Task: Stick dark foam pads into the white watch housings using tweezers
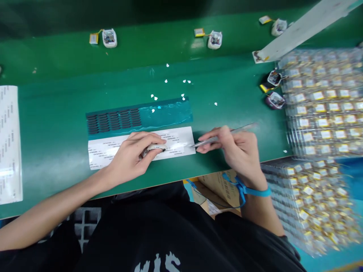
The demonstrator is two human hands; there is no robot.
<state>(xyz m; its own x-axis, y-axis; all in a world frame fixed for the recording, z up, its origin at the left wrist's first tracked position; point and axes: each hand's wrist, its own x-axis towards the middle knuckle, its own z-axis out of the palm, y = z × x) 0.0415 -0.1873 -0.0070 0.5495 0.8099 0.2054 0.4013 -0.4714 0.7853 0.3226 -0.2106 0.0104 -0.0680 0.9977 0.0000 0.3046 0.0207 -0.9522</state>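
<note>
My left hand (pixel 133 155) grips a small white part (pixel 154 148) and holds it down on a white label sheet (pixel 99 151) lying on the green bench. My right hand (pixel 235 147) pinches metal tweezers (pixel 207 141); their tip touches the sheet's right end. Just behind the white sheet lies a teal sheet (pixel 170 113) carrying rows of small black pads (pixel 113 120) on its left half. A blue strap (pixel 249 190) circles my right wrist.
Clear trays of small yellow-labelled parts (pixel 323 109) fill the right side. Small white assemblies with yellow cells (pixel 109 37) (pixel 214 39) sit on the far belt; two more (pixel 274 100) lie near the trays. Another white sheet (pixel 10 143) lies at far left. White scraps (pixel 167 81) dot the bench.
</note>
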